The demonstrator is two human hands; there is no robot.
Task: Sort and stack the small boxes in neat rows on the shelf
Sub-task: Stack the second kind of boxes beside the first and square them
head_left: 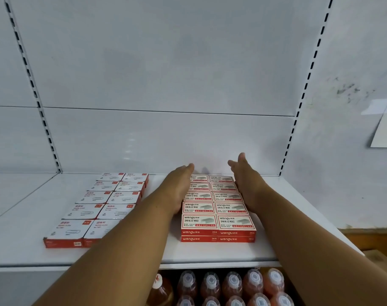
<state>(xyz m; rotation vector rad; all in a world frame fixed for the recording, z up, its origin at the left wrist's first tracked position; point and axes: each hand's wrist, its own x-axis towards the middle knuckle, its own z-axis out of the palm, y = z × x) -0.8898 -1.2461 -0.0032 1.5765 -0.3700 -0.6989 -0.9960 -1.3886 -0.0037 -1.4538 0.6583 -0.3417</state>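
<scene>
The left hand [177,186] lies flat, fingers straight and together, its palm pressed against the left flank of the staple-box block [217,206]. The right hand [246,180] mirrors it on the right flank, fingers extended toward 12 o'clock, thumb raised slightly. Neither hand curls round a box; both bracket the block between the palms.

The staple-box block stands at centre-right of the white shelf [144,252]: two columns, five rows deep, stacked two layers high at the front edge, with red-and-white lids facing up. At 9 o'clock from it, well apart, sits the paper-clip-box block [99,206], likewise two columns by five rows, partly hidden behind the left forearm. Below the shelf, at 6 o'clock, capped bottles [232,288] fill the lower tier.

Step in hand, by judgement: squaring up the staple boxes by squeezing the columns together. The next move probably calls for even inward pressure, then a check that the rear rows, toward 12 o'clock, sit flush and parallel with the neighbouring block.
</scene>
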